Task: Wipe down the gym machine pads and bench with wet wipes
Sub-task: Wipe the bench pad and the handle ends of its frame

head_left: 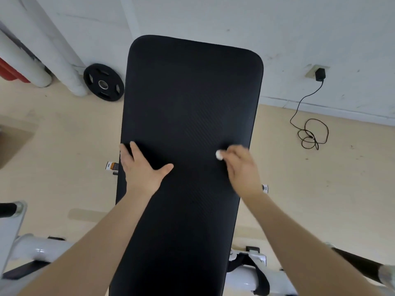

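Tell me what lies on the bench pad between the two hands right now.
Nothing: in the head view only bare black bench pad shows between the flat left hand and the right hand, which holds the wet wipe.

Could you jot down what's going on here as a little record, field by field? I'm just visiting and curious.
Activity: wiping a gym bench pad
Pad: long black pad, running away from the camera
Left hand: left hand rests flat on the pad's left edge, fingers straight
Right hand: right hand grips a small white wipe against the pad; blurred
Floor, left: black weight plate leaning against the wall
Floor, right: black charger cable, plugged into a wall socket
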`<state>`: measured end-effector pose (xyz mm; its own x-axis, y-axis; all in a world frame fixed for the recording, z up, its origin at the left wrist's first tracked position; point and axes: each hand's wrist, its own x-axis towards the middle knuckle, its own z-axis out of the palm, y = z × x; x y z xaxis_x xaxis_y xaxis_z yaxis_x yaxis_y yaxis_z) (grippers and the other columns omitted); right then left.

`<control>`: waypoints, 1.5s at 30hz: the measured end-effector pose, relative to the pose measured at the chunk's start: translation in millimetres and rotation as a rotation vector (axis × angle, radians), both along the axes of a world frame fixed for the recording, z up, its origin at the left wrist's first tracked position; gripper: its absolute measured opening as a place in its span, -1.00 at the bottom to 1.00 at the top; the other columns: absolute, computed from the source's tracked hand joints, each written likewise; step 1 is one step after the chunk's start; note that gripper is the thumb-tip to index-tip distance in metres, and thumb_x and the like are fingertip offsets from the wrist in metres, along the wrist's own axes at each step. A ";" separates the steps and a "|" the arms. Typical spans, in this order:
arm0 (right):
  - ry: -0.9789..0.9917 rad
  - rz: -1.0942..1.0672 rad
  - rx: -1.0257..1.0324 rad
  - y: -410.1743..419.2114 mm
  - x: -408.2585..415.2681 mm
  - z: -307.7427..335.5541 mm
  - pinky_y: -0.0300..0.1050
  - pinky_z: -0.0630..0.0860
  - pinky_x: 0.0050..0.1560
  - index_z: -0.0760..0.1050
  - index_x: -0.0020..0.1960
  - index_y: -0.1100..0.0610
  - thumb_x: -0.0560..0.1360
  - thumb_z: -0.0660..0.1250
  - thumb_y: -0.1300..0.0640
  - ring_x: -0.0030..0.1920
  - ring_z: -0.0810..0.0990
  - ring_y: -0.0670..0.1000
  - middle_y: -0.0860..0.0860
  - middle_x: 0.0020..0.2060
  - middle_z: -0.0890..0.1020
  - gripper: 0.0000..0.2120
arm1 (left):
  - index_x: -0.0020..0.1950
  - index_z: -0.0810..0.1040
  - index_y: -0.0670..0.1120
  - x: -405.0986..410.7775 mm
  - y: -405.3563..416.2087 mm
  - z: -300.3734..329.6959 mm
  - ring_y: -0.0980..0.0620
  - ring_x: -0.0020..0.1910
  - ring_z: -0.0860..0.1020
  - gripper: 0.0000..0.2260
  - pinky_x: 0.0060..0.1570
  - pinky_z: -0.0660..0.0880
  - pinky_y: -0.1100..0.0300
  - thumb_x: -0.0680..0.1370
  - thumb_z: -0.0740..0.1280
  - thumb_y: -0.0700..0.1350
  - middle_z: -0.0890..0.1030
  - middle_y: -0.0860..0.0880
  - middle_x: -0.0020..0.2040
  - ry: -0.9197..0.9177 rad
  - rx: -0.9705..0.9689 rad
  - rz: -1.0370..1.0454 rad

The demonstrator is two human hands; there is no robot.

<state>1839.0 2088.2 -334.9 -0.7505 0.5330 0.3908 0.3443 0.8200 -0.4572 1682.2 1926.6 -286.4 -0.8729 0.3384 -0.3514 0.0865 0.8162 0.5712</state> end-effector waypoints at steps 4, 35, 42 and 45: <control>-0.142 0.135 0.009 -51.1 31.2 -27.7 -0.11 0.50 -0.26 0.58 -0.03 0.19 0.30 0.35 0.42 -0.15 0.37 0.03 -0.01 -0.06 0.41 -0.72 | 0.53 -0.21 -0.10 5.4 -19.2 -10.9 -0.14 0.52 -0.08 -0.01 0.45 0.05 0.00 0.41 0.46 0.04 -0.15 -0.19 0.54 0.103 -0.134 -0.104; -0.022 -0.224 0.169 10.8 -108.0 43.0 -0.15 0.35 -0.26 0.55 -0.02 0.28 0.41 0.30 0.41 -0.22 0.53 0.22 0.19 -0.10 0.58 -0.83 | 0.51 -0.26 -0.15 -17.4 -19.3 -21.7 -0.21 0.51 -0.15 0.03 0.46 -0.06 0.04 0.38 0.40 0.18 -0.23 -0.26 0.51 0.316 -0.234 -0.411; -0.003 -0.114 0.050 -29.2 -75.0 23.1 -0.06 0.58 -0.16 0.56 0.05 0.29 0.46 0.34 0.28 -0.18 0.57 0.17 0.17 -0.10 0.59 -0.83 | 0.51 -0.29 -0.14 -15.4 -21.6 -19.0 -0.20 0.51 -0.17 0.02 0.46 -0.07 0.05 0.40 0.39 0.17 -0.26 -0.24 0.51 0.293 -0.217 -0.424; -0.048 -0.046 0.008 -51.3 -63.7 13.2 -0.01 0.60 -0.24 0.56 0.02 0.29 0.49 0.27 0.28 -0.22 0.58 0.16 0.17 -0.11 0.59 -0.84 | 0.51 -0.27 -0.13 -15.9 -21.7 -18.4 -0.20 0.51 -0.17 0.02 0.46 -0.05 0.04 0.40 0.41 0.15 -0.26 -0.24 0.51 0.283 -0.199 -0.416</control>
<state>1775.3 2036.8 -321.7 -0.7431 0.5644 0.3596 0.4031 0.8064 -0.4327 1666.3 1904.9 -304.8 -0.7491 0.6268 -0.2144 0.5539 0.7702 0.3161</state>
